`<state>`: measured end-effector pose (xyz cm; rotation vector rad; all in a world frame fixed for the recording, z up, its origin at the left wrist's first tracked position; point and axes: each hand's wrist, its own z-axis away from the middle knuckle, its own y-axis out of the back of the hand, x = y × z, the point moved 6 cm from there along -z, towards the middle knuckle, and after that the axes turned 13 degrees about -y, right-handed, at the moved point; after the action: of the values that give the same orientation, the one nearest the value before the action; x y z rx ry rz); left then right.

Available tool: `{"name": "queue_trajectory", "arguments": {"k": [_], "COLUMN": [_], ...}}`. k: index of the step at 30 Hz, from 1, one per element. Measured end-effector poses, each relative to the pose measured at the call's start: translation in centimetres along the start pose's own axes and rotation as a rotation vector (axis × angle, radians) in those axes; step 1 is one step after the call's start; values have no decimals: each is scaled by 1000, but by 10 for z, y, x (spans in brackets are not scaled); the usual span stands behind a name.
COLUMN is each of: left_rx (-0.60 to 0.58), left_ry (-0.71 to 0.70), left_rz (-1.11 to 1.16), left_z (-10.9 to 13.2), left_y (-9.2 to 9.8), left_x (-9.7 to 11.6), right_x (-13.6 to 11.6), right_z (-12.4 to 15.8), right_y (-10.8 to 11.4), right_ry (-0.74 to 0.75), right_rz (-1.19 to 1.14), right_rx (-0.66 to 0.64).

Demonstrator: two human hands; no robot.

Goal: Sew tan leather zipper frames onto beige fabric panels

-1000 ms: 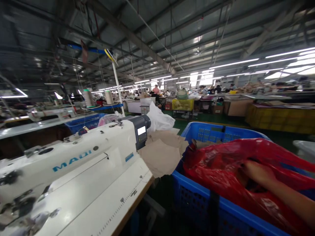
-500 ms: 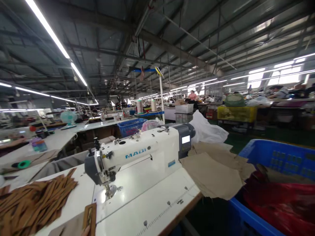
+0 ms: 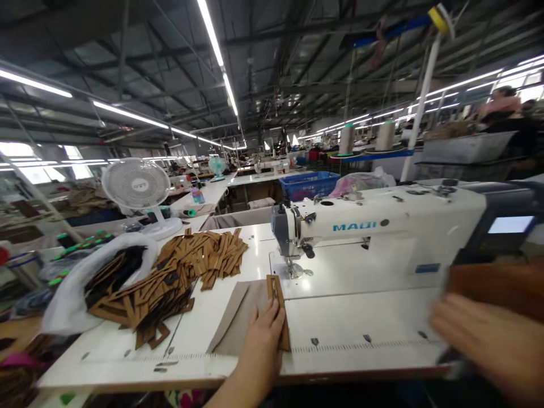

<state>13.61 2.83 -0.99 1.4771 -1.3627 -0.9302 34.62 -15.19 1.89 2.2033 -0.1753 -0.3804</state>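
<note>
My left hand (image 3: 261, 334) lies with fingers stretched out on a slotted brown strip (image 3: 284, 334) and a folded grey-beige fabric piece (image 3: 233, 314). The strip runs along the fabric's right edge, just in front of the needle of a white sewing machine (image 3: 408, 221). At the right, my right hand (image 3: 484, 334) is smeared by motion. A blurred brown piece (image 3: 497, 286) is at its fingers and seems held by them; its far end is cut off by the frame edge. Left of the fabric is a heap of brown strips (image 3: 191, 260), several with slots.
A white sack (image 3: 70, 306) holding dark pieces stands left of the heap, with a white fan (image 3: 138, 184) behind. Beyond the machine are a blue basket (image 3: 310, 184), thread cones (image 3: 346, 140) and a white pole (image 3: 420, 107). The table's front edge (image 3: 170, 382) runs below my hands.
My view has swung left, so the machine appears further right and the blue bin has left view. Both hands now show; the right one has come in with a brown piece.
</note>
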Motion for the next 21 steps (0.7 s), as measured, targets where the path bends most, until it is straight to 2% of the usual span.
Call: {"name": "queue_trajectory", "arguments": {"k": [1, 2, 3, 5, 8, 12, 14, 18, 21], "left_rx": [8, 15, 14, -6, -32, -35, -48, -106, -87], "left_ry": [-1, -5, -10, -17, -38, -86, -90, -89, -87], "left_rz": [13, 19, 18, 1, -4, 31, 32, 11, 29], "left_z": [0, 0, 0, 0, 2, 4, 4, 2, -2], "left_y": [0, 1, 0, -3, -8, -12, -13, -13, -6], "left_x": [0, 0, 0, -2, -4, -9, -13, -17, -16], "right_x": [-17, -40, -56, -73, -66, -18, -3, -5, -14], "right_z": [-6, -7, -10, -23, -44, -74, -86, -94, -89], "right_y": [-9, -23, -37, -52, -58, -59, -68, -98, -112], "right_ry": [97, 304, 400, 421, 299, -1, -71, -98, -128], "right_rz": [-6, 1, 14, -58, -199, -223, -200, -183, -207], "right_rx": [-55, -190, -310, -368, -306, -179, -180, -291, -294]}}
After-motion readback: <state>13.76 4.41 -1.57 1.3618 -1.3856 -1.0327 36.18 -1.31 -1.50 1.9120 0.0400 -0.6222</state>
